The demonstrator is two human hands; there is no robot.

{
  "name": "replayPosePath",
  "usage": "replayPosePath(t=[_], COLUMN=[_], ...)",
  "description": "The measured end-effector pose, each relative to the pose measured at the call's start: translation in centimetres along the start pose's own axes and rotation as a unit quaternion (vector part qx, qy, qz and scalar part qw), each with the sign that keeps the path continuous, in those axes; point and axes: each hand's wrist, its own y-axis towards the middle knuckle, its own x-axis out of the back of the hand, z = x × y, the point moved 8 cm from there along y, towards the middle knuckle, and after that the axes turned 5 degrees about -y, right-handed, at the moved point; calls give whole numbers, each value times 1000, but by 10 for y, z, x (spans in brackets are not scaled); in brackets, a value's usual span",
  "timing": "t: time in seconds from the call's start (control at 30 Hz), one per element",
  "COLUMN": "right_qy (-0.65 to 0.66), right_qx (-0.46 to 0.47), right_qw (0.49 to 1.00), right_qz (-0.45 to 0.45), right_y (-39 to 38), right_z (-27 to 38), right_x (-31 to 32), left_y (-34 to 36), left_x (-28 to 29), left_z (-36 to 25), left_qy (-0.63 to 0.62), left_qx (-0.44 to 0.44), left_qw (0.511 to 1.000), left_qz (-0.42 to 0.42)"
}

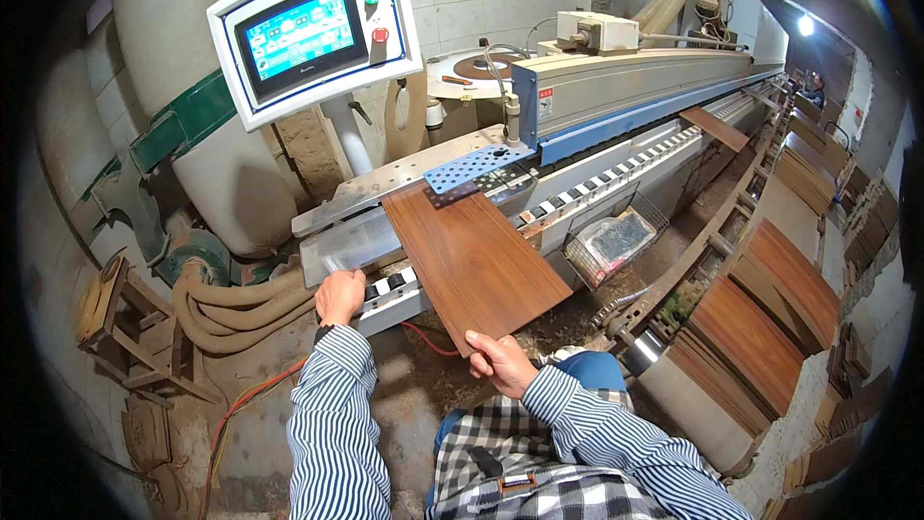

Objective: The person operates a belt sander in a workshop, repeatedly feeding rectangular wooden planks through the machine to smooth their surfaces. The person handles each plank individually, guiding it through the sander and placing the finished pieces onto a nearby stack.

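A dark brown wood-grain board [476,265] lies flat on the infeed end of a long edge-banding machine [635,77]. Its far end sits below a blue perforated plate [478,167]. My right hand [502,363] pinches the board's near left corner between thumb and fingers. Left of the board, my left hand [340,298] is closed at the end of the metal infeed table [351,246], beside the black-and-white roller track [390,291]. Whatever lies inside those curled fingers is hidden.
A control panel [313,31] with a lit screen stands at the upper left. Another board [714,128] sticks out of the machine farther along. Stacked boards [748,335] lie right of a roller conveyor. A wire basket [616,239] hangs below the track. Hoses [231,313] and a wooden stool [135,327] are left.
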Motion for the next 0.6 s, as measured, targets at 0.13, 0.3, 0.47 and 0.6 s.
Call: replayPosePath(t=[0.13, 0.3, 0.47, 0.6], right_qy=[8, 0, -3, 0], right_qx=[30, 38, 53, 71], right_qw=[997, 994, 990, 985], right_qz=[-64, -106, -133, -159], right_y=[1, 2, 3, 3], right_z=[0, -1, 9, 22], right_x=[1, 5, 26, 48], left_y=[-2, -3, 1, 0], left_x=[1, 2, -1, 0], left_z=[-1, -2, 2, 0], left_qy=[-5, -6, -9, -10], left_qx=[-2, -8, -16, -19], left_qw=[1000, 1000, 1000, 1000], left_qz=[-9, -6, -16, -15])
